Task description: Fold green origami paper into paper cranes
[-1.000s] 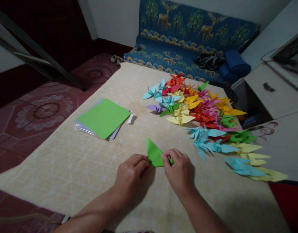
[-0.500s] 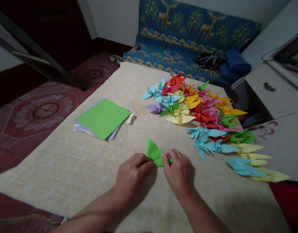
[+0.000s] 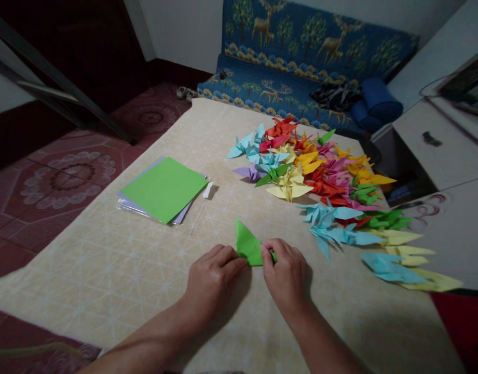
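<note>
A piece of folded green origami paper [image 3: 248, 244] rests on the table near its front, one pointed flap standing up. My left hand [image 3: 213, 272] pinches its lower left corner between thumb and fingers. On the other side, my right hand [image 3: 285, 275] grips the right end, where a small bit of green shows past the fingertips. The lower folds are partly hidden by my fingers. Up and to the left lies a stack of square paper [image 3: 164, 189], green on top with lilac sheets and a clear plastic wrapper beneath.
Several folded paper cranes [image 3: 289, 184] in many colours are heaped along the right side of the cloth-covered table [image 3: 118, 280]. A blue patterned sofa [image 3: 270, 78] stands behind the table. To the right is a white cabinet [image 3: 433, 150], and at left a metal ladder frame [image 3: 63, 85].
Both hands keep their grip on the green paper in almost the same place. The paper's upright flap has shifted very slightly.
</note>
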`<state>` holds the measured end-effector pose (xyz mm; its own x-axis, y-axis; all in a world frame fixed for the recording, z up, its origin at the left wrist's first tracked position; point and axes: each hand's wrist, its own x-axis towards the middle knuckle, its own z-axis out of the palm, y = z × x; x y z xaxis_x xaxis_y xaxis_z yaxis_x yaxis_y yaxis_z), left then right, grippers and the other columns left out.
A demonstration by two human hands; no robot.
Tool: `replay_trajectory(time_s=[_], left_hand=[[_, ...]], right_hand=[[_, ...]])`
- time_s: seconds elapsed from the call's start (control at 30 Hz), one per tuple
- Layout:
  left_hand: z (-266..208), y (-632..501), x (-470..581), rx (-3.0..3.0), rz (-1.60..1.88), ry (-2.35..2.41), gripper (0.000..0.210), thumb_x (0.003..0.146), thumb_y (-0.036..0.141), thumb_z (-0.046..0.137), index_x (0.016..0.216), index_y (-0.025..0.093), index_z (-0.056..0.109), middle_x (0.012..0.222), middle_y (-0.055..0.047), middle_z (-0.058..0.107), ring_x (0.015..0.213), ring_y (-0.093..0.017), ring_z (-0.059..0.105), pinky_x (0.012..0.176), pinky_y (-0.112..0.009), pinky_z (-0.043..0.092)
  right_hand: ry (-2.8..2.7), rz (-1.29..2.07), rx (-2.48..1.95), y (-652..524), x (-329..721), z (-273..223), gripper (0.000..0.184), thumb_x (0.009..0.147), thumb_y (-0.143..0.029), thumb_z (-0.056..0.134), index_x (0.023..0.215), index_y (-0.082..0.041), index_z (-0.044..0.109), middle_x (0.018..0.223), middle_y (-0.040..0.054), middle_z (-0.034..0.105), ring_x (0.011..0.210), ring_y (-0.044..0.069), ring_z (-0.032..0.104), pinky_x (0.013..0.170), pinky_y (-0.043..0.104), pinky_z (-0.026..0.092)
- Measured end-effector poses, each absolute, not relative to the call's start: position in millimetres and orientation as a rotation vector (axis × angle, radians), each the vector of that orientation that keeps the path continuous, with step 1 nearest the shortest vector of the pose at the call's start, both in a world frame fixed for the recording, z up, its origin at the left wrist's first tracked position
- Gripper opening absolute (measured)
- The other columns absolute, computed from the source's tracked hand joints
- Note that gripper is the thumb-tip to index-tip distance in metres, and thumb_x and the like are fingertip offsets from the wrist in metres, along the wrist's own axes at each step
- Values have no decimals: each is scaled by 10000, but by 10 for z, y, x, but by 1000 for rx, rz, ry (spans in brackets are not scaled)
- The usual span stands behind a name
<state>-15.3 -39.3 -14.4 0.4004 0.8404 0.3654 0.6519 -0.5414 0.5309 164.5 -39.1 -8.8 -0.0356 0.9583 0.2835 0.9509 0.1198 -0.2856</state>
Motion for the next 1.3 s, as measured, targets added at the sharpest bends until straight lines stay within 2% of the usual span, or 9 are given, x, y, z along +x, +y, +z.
replay_trajectory(time_s=[0.33,0.6,0.73,0.87,0.97,1.07,1.3], left_hand=[[-107,-378,-127,2284,838,1352,190,892,246,572,812,206,739,755,-40,649,716,-178,563,611,-294,457],[-106,-332,-82,2281,811,1425,120,826,205,650,738,215,730,732,-34,643,707,-190,556,586,-296,445],[-103,-333,-78,2345,802,1357,126,870,226,611,862,225,737,892,-33,711,775,-197,571,642,-313,483],[-117,-334,-77,2433,781,1273,190,895,225,582,1017,267,721,1098,29,727,833,-197,574,700,-334,506],[-136,-332,-79,2455,772,1273,193,885,248,601,1033,286,719,1127,56,723,830,-193,572,693,-336,512],[-145,-326,-78,2475,767,1271,186,873,254,618,1018,291,728,1122,58,726,819,-191,571,677,-333,514],[-155,-339,-114,2551,790,1212,199,869,216,628,1037,244,729,1134,8,726,846,-188,593,698,-328,518]], right_hand=[[-1982,41,-1875,-373,1609,-71,110,888,-212,575,778,-218,583,753,0,672,722,181,592,674,288,302],[-1973,37,-1881,-363,1606,-82,98,873,-199,586,777,-220,584,754,2,673,718,182,591,683,289,305],[-1981,57,-1889,-359,1602,-78,92,876,-199,587,788,-223,582,764,-1,672,722,184,593,687,292,309],[-2000,94,-1879,-367,1625,-72,78,889,-211,586,813,-224,577,795,0,673,748,188,599,700,295,315],[-2037,178,-1832,-376,1691,-76,43,901,-231,600,870,-225,570,835,-5,669,788,185,605,732,297,324],[-2062,238,-1808,-394,1785,-83,89,890,-253,637,897,-225,553,832,-15,646,794,181,597,743,303,328],[-2095,194,-1859,-483,2055,-134,106,897,-216,621,841,-216,531,831,-2,614,790,190,574,721,315,347]])
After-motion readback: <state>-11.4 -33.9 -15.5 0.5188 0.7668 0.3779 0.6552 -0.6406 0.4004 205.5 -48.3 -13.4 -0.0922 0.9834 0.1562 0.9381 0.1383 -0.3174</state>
